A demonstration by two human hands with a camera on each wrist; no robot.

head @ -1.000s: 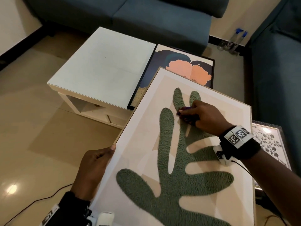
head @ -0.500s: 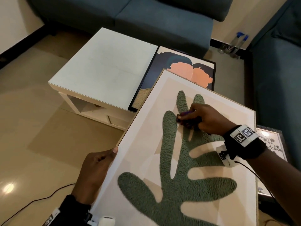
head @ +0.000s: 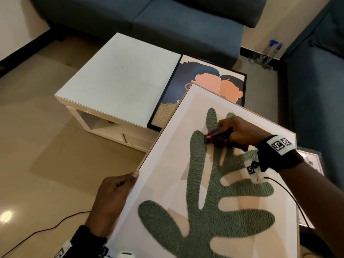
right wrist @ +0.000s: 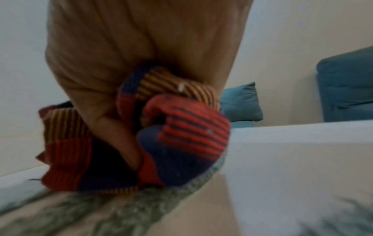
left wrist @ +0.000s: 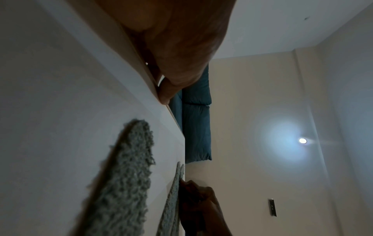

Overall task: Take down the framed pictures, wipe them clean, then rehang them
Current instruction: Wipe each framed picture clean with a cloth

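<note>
A large light-framed picture with a tufted green leaf shape fills the lower right of the head view, tilted toward me. My left hand grips its left edge, thumb on the front; the left wrist view shows that edge against my fingers. My right hand holds a bunched striped red, blue and yellow cloth pressed on the green leaf near the top of the picture. A black-framed picture of two orange heads lies on the white table. A third framed floral picture peeks out at right.
A teal sofa stands behind the table and another runs along the right. Two plastic bottles stand on the floor in the corner. A black cable trails over the tiled floor at lower left.
My right hand with the cloth has slid slightly down and left across the leaf shape. The left hand keeps its grip on the frame's edge.
</note>
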